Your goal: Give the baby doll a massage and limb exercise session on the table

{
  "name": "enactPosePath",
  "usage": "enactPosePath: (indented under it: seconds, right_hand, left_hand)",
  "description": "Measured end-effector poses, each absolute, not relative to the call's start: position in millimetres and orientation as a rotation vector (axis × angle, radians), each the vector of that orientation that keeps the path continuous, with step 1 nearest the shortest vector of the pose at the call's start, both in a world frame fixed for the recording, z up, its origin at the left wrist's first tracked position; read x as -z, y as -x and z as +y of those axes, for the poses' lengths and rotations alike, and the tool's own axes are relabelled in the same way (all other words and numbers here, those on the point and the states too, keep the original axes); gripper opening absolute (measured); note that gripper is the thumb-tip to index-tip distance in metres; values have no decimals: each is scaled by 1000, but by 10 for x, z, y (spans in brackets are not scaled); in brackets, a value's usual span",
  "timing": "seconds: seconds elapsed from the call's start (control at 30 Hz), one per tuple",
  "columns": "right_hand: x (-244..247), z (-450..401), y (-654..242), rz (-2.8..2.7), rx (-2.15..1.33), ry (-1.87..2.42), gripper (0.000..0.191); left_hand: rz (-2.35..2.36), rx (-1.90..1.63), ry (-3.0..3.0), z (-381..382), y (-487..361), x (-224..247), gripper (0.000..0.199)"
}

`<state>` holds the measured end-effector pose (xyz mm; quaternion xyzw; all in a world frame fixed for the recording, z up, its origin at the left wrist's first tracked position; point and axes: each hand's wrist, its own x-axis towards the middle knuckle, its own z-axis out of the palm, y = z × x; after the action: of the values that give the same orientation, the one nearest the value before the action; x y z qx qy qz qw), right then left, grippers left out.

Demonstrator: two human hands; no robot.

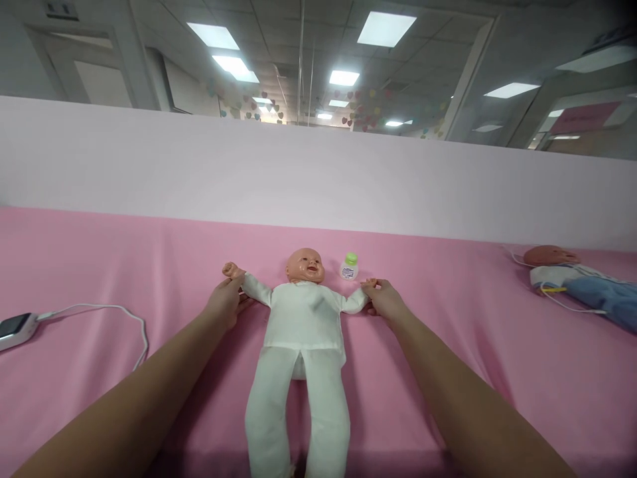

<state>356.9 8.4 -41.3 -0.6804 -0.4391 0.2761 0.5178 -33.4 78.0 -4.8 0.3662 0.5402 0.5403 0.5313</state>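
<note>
A baby doll point(306, 315) with a white cloth body lies on its back in the middle of a pink sheet, its arms stretched out to the sides. My left hand point(226, 303) is closed around the doll's arm on the left, just below its small fist. On the other side, my right hand point(388, 300) pinches the doll's other arm at the wrist, partly covering the doll's hand. Beside the doll's head stands a small clear bottle point(349, 269) with a green cap, touched by neither hand. The doll's feet run past the lower edge of the view.
The pink sheet point(438, 285) covers the surface up to a low white wall point(318, 179). At the far right lies a second doll point(572, 272) in white and blue with thin tubes. A white device point(17, 330) with a cable point(119, 307) lies at the left.
</note>
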Motion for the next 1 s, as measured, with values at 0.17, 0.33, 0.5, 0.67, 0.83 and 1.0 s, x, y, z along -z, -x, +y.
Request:
enactPosePath:
  seconds: [0.17, 0.33, 0.5, 0.67, 0.83, 1.0]
  right_hand:
    - [331, 49, -3474, -1005, -705, 1650, 53]
    - [168, -46, -3243, -1115, -557, 1566, 63]
    - [-26, -291, -2961, -1490, -445, 1363, 62]
    - [-165, -509, -2741, -2011, -247, 1137, 48]
    - [-172, -576, -2592, -2274, -113, 1040, 46]
    - [-152, -525, -2678, -1966, -366, 1075, 43]
  left_hand:
    - [1282, -1302, -886, 746, 311, 16, 30]
    - [1197, -1307, -1170, 623, 307, -17, 38]
    - [1182, -1261, -1697, 334, 190, -104, 36]
    - [1176, -1014, -2255, 149, 84, -114, 39]
    - [1170, -914, -2473, 167, 77, -39, 45]
    - [1168, -958, -2300, 187, 81, -82, 40]
